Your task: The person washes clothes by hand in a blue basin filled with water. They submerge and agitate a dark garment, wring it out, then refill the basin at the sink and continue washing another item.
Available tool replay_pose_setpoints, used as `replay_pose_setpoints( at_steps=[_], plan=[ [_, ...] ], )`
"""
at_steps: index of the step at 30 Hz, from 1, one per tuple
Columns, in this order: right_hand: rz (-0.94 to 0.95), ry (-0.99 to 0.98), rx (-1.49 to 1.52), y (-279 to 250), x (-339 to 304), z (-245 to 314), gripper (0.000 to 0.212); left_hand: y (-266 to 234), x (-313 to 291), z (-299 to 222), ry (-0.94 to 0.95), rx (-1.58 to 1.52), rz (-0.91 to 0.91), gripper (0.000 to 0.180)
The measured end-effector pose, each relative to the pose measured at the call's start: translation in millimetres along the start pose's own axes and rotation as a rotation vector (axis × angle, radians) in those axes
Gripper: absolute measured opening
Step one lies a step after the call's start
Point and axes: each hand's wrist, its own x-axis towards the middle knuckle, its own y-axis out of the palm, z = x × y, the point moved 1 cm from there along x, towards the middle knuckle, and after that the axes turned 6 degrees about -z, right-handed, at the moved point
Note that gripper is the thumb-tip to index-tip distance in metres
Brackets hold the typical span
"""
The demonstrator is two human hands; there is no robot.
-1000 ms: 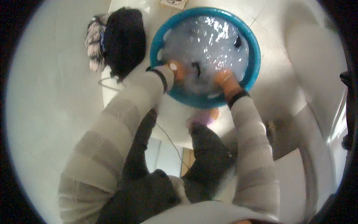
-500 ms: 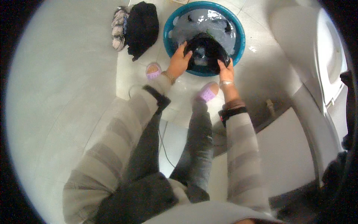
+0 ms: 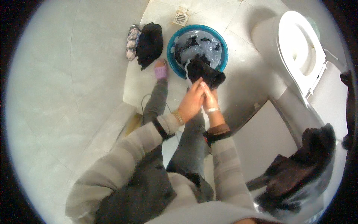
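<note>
A wet black cloth garment (image 3: 204, 71) hangs over the near rim of a teal basin (image 3: 170, 56); its exact kind does not show. My left hand (image 3: 192, 100) and my right hand (image 3: 211, 101) are closed together on its near end, fingers touching. A whitish streak, perhaps suds or water, runs along the garment's left side. Cloudy, sudsy water (image 3: 213, 55) fills the basin, with more dark cloth (image 3: 192, 41) partly sunk in it.
Left of the basin lie a black cloth (image 3: 150, 43) and a patterned cloth (image 3: 131, 43). A floor drain (image 3: 181, 18) is beyond. On the right stands a white toilet (image 3: 285, 44), with dark clothing (image 3: 302, 168) nearer me. My pink-shod foot (image 3: 161, 70) is beside the basin.
My hands have come together and drawn the garment toward me, onto the near rim; before, they held it spread apart over the water. The view has shifted, showing the drain and more of the toilet.
</note>
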Motion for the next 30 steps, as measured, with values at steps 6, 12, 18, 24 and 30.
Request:
replay_pose_setpoints(
  at_steps=[6, 12, 18, 24, 30],
  plan=[
    [-0.285, 0.024, -0.086, 10, -4, 4, 0.023, -24, -7, -2, 0.085, -0.109, 0.101, 0.032],
    [-0.251, -0.030, -0.202, 27, -72, 31, 0.024, -75, 8, 25, -0.406, -0.192, 0.063, 0.023],
    [-0.296, 0.085, -0.342, 45, -204, 96, 0.044, -93, 36, 7, -1.170, -1.504, 0.565, 0.086],
    [-0.052, 0.348, -0.377, 53, -346, 159, 0.083, -71, 61, 11, -1.076, -1.986, 0.354, 0.073],
    [-0.154, -0.009, -0.720, 25, -426, 195, 0.092, -51, 81, 21, -1.036, -1.886, 0.196, 0.055]
  ],
)
